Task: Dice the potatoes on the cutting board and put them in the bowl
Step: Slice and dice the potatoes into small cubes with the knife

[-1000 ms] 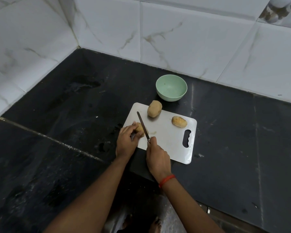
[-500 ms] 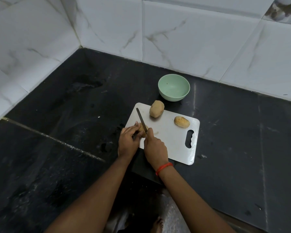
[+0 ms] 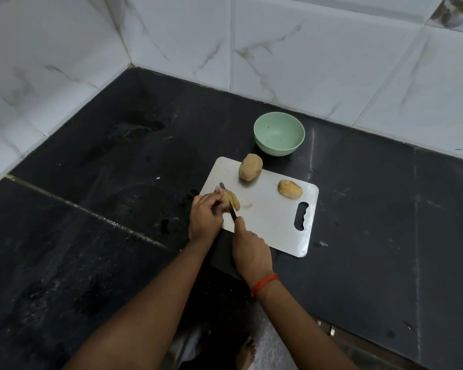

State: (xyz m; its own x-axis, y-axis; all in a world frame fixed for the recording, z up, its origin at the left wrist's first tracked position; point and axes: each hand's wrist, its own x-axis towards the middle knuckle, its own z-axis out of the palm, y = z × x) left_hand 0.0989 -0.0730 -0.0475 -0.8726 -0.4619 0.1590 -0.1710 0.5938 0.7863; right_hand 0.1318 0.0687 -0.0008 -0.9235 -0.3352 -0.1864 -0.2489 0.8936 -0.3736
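Note:
A white cutting board [image 3: 273,222] lies on the black counter. My left hand [image 3: 205,218] holds a potato [image 3: 231,201] down at the board's left edge; a yellow cut face shows beside the blade. My right hand [image 3: 249,247] grips a knife [image 3: 229,202], whose blade runs through that potato. Two whole potatoes rest on the board: a larger one [image 3: 250,167] near the far edge and a smaller one [image 3: 290,189] above the handle slot. A pale green bowl [image 3: 279,133] stands just beyond the board with nothing in it.
White marble-look tiled walls [image 3: 278,49] meet in a corner at the back left. The black counter [image 3: 104,196] spreads left and right of the board. The counter's front edge runs at the lower right, with a bare foot [image 3: 247,352] on the floor below.
The knife has been drawn back toward me through the potato, and my right hand moved back with it. A yellow cut slice now shows beside the blade. My left hand stays put.

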